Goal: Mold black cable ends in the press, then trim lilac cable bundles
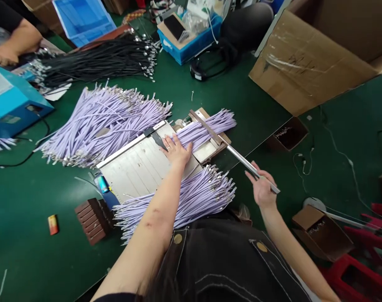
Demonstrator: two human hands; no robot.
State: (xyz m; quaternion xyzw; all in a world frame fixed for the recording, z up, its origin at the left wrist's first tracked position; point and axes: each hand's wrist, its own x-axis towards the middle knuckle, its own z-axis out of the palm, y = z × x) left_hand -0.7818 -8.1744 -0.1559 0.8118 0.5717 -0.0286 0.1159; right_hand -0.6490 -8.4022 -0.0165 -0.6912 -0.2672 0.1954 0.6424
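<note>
My left hand [177, 150] lies with spread fingers on a bundle of flat lavender cables [193, 136], at the edge of a guillotine cutter's pale board [137, 165]. The bundle runs under the cutter's brown blade [206, 126], and its far ends stick out beyond it. My right hand [263, 184] is around the silver cutter handle [245, 161], which slants down toward me. A large lavender cable pile [105, 126] lies to the left of the board. Between the board and my apron, another lavender cable bundle [200, 193] partly passes beneath my left forearm.
Black cables [99, 61] lie at the back, near another person's hand [5, 54]. A blue machine [17, 100] stands left; a blue bin [191, 37] is behind. A large cardboard box [310, 58] stands right. Brown blocks [94, 220] and a battery [53, 225] are front left.
</note>
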